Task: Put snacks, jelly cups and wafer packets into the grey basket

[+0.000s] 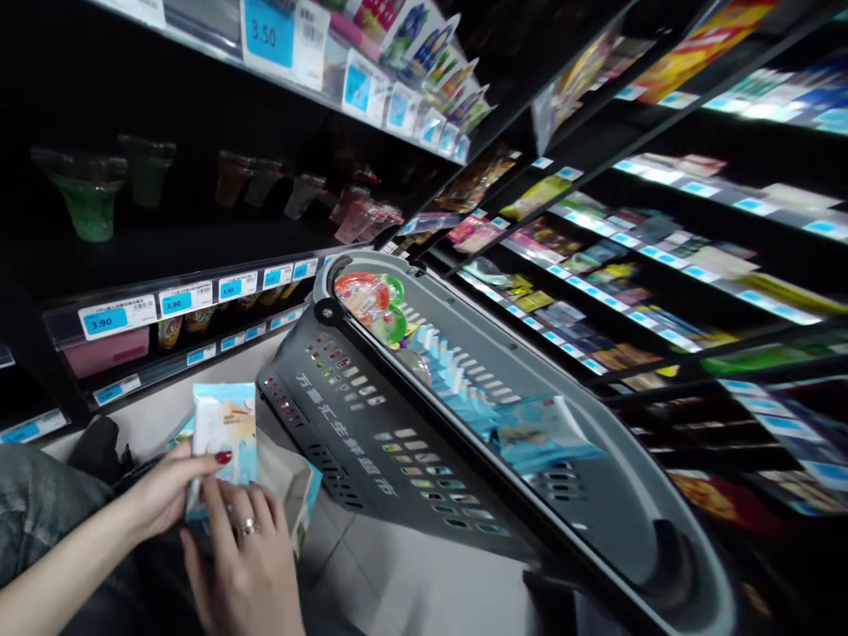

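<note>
My left hand (162,490) grips a light blue and white snack packet (223,424) upright, its thumb pressed across the front. Against the lower part of that packet rests my right hand (248,552), fingers bent and slightly blurred, a ring on one finger; whether it grips the packet too I cannot make out. Behind the hands stands an open carton (284,477), with its inside partly hidden. Beside it, a grey shopping basket (358,424) holds a row of similar light blue packets (457,380) and several round tubs with red and green lids (364,296).
To the left, a dark shelf (192,243) carries cups of green and other coloured contents (93,194) above price tags. Pouches line the shelf overhead. Blurred shelves of packaged goods (596,256) run along the right. Pale floor tiles (411,574) show below the basket.
</note>
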A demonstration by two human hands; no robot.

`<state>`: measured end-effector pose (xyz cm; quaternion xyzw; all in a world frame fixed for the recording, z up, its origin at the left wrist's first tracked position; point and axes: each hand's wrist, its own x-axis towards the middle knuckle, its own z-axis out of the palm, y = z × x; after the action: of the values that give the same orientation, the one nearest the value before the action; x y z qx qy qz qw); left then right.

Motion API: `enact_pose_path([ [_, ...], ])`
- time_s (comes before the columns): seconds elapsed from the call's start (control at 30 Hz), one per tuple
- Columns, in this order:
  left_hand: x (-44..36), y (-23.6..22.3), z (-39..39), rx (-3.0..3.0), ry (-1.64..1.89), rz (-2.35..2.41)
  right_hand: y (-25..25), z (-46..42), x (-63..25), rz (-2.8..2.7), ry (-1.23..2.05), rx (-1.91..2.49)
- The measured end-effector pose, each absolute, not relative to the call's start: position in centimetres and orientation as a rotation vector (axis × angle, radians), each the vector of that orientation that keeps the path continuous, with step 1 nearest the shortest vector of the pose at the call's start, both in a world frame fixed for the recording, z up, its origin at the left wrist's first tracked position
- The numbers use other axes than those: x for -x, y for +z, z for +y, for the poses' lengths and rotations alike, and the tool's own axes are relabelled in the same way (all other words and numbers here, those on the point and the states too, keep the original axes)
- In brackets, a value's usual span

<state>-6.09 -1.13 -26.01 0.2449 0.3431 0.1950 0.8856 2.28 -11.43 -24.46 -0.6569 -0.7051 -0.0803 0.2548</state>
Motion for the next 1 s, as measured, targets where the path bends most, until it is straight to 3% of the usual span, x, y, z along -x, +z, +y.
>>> enact_pose_path([
  [0.23,8.0,-24.0,0.2,-0.666,0.09,0.497,-24.3,-11.1,-10.0,-0.94,0.589,1.642],
  [0.4,8.2,-23.9,-0.1,-0.803,-0.109,0.412,-25.1,-10.7,-11.4,-0.827,1.06,1.462],
  [0.67,7.3,-24.8,1.3,-0.955,0.59,0.805,-24.5,-10.8,-10.7,-0.706,1.188,1.388],
  [1.0,7.2,-25.0,1.2,-0.857,0.648,0.859,-24.8,-10.6,-8.7,-0.756,1.285,1.368],
])
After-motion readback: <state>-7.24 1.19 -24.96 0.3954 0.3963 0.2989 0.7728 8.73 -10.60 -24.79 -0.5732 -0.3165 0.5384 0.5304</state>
